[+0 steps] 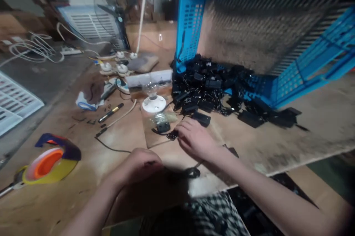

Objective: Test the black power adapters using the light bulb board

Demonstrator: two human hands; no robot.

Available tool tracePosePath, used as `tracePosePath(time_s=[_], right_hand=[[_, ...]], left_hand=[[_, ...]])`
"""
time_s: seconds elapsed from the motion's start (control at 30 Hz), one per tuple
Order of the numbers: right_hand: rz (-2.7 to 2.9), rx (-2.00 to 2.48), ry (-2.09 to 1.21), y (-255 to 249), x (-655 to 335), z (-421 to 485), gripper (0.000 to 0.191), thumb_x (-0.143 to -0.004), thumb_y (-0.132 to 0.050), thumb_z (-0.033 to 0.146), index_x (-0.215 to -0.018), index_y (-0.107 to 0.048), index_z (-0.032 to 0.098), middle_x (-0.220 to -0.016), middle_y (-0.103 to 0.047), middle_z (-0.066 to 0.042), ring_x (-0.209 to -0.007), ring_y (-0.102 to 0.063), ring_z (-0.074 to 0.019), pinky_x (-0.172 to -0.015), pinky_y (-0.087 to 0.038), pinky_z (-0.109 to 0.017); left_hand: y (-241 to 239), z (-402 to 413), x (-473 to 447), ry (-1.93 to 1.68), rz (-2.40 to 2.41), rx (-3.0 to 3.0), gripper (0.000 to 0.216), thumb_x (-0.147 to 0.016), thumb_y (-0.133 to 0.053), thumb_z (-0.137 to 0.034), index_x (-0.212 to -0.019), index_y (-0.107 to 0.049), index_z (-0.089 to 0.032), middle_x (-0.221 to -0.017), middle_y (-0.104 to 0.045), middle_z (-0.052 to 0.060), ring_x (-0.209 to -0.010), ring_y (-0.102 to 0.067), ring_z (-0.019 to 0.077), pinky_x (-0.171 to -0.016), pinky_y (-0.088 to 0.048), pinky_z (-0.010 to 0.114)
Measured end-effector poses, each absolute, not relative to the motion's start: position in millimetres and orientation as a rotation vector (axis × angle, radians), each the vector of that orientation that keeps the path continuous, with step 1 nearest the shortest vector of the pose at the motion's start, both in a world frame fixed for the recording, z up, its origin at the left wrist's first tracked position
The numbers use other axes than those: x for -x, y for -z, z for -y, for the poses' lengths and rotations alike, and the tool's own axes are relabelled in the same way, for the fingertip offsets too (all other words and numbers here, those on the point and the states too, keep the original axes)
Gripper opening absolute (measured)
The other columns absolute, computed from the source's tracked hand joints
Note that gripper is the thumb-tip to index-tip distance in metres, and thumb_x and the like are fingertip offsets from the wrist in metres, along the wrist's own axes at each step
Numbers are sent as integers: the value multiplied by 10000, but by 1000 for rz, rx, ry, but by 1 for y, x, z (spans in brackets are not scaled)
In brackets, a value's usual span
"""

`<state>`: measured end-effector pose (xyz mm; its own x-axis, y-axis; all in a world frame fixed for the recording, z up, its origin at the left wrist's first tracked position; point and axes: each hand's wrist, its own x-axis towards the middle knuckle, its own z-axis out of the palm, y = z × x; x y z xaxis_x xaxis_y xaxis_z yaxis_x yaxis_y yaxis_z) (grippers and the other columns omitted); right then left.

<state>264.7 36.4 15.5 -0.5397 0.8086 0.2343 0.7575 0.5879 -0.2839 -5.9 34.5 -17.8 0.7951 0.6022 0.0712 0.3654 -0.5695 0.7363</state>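
My right hand (194,136) reaches forward over the table with its fingers bent together at a small bundle of black cable (172,135). A black plug (163,127) lies just left of those fingertips, and a black power adapter (201,119) is just beyond the knuckles. Closer to me, my left hand (144,164) is curled, its fingertips hidden in shadow, so what it holds is not visible. A thin black lead (113,149) runs towards it from the left. Between my forearms lies a looped black cord (191,172).
A blue plastic crate (190,25) lies tipped on its side, black adapters (210,80) heaped at its mouth. A white lamp holder (154,104) with a clear bulb stands ahead. Leftward are a pen (111,113) and a yellow-and-orange tape dispenser (52,165).
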Motion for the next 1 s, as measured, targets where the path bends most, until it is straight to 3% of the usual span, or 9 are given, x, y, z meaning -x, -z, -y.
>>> tracePosePath(time_s=[0.13, 0.27, 0.37, 0.47, 0.57, 0.67, 0.77, 0.9, 1.0], right_hand=[[2611, 1441, -277, -30, -281, -23, 75, -833, -640, 194, -771, -673, 166, -849, -675, -78, -905, -575, -248, -959, -398, -444], [2538, 1467, -333, -33, -273, -6, 168, -900, -620, 241, -1004, -707, 143, -957, -668, -104, -950, -577, -255, -891, -446, -407], [2568, 1334, -375, -27, -261, -2, 255, -914, -574, 133, -1134, -704, 147, -1069, -661, -135, -1017, -563, -262, -884, -482, -396], [2601, 1171, -537, -23, -265, 0, 379, -889, -564, 55, -1222, -687, 188, -1280, -629, -133, -1207, -536, -266, -999, -471, -412], [2665, 959, -691, -21, -273, -1, 296, -902, -583, 90, -1116, -740, 221, -1388, -600, -93, -1352, -474, -268, -1130, -380, -452], [2473, 1014, -855, -22, -268, -2, 226, -992, -519, 205, -1026, -742, 210, -1227, -707, -77, -1182, -622, -224, -1046, -462, -396], [2189, 1338, -754, -26, -248, 0, 303, -1050, -412, 301, -1110, -687, 188, -1044, -750, -82, -929, -686, -208, -833, -521, -329], [2405, 1565, -444, -30, -222, 12, 304, -1020, -453, 315, -1209, -636, 164, -864, -735, -100, -787, -645, -245, -699, -451, -319], [2558, 1485, -476, -25, -217, 19, 262, -1025, -447, 338, -1136, -646, 208, -769, -714, -56, -721, -613, -212, -664, -396, -287]], left_hand=[[12, -36, 7, -350, -657, -2163, 152, -964, -628, -254, -907, -751, -184, -814, -742, 15, -699, -659, 122, -645, -438, 183], [5, -36, 8, -299, -622, -2192, 99, -923, -689, -220, -957, -781, -199, -785, -729, 13, -655, -635, 124, -603, -419, 197], [3, -37, 9, -273, -619, -2189, 104, -895, -726, -211, -973, -794, -208, -769, -720, 13, -640, -622, 126, -589, -414, 199], [3, -37, 9, -266, -605, -2168, 111, -884, -731, -204, -970, -800, -206, -799, -734, 22, -665, -642, 132, -605, -432, 195], [4, -37, 9, -273, -605, -2154, 106, -869, -729, -207, -942, -806, -200, -801, -740, 27, -675, -650, 138, -614, -435, 197], [5, -35, 7, -293, -708, -2049, 100, -853, -725, -255, -886, -794, -190, -762, -716, 14, -637, -611, 133, -596, -413, 204], [6, -31, 5, -403, -870, -1892, 178, -891, -647, -305, -1008, -700, -181, -697, -616, -33, -568, -522, 111, -540, -368, 196], [4, -28, 3, -670, -981, -1721, 186, -940, -574, -371, -972, -566, -188, -725, -529, -51, -631, -487, 115, -572, -370, 190], [1, -27, 1, -715, -1027, -1712, 203, -923, -602, -369, -862, -575, -177, -736, -561, -35, -667, -502, 121, -609, -383, 197]])
